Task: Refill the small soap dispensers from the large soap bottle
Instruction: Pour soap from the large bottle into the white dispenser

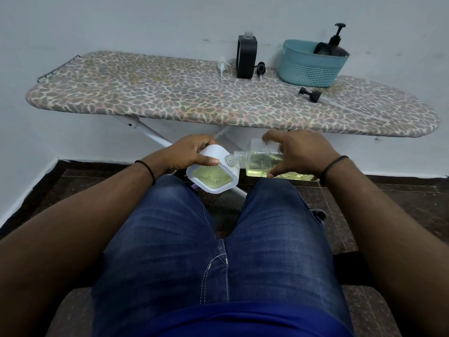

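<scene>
I sit below the ironing board (145, 98) with both hands over my knees. My left hand (192, 152) grips a white-cased soap container (211, 177), tilted, with yellow-green soap showing through its face. My right hand (298, 152) holds a clear square bottle (262, 160) of pale yellow soap, lying on its side. The bottle's open threaded neck (233, 159) points left and meets the top corner of the white container. A black dispenser (246, 57) with no pump stands on the board.
On the board lie a white pump head (223, 65), a small black pump head (260, 69) and a black cap (311, 93). A teal basket (308, 69) at the back right holds a black pump bottle (334, 45). The board's white legs cross behind my hands.
</scene>
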